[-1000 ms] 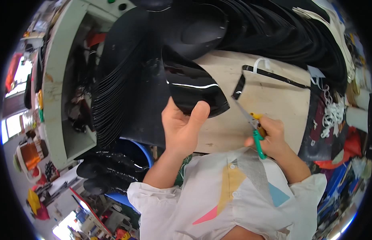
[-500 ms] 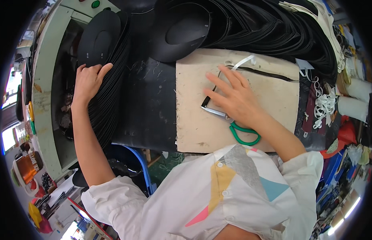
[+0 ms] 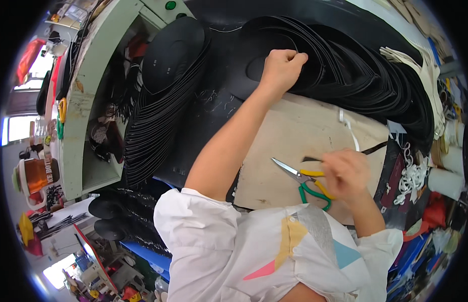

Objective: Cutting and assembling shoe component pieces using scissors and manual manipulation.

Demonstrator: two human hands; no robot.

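My left hand point(image 3: 283, 70) reaches over the far pile, thumb and fingers pinched at the edge of a black oval panel point(image 3: 239, 68). The panel is flat, with a smaller oval outline in it. My right hand point(image 3: 347, 173), smeared by motion, is curled above the beige board. A short end of a black strip point(image 3: 312, 159) sticks out from its fingers, and a longer black piece shows beyond the wrist side. Scissors point(image 3: 294, 173) with yellow and green handles lie partly spread on the board, just left of that hand. A white ribbon point(image 3: 351, 131) lies farther up the board.
The beige board point(image 3: 264, 146) rests on a dark table. A fanned stack of black oval panels point(image 3: 158, 116) stands at left beside a pale green metal cabinet point(image 3: 100, 80). Behind the board spreads a pile of black panels point(image 3: 365, 75). White cords point(image 3: 411, 173) lie at right.
My left hand has gone from the left stack to the far pile. My right hand has moved nearer, and the black strip's end has shifted with it. The whole view has swung left.
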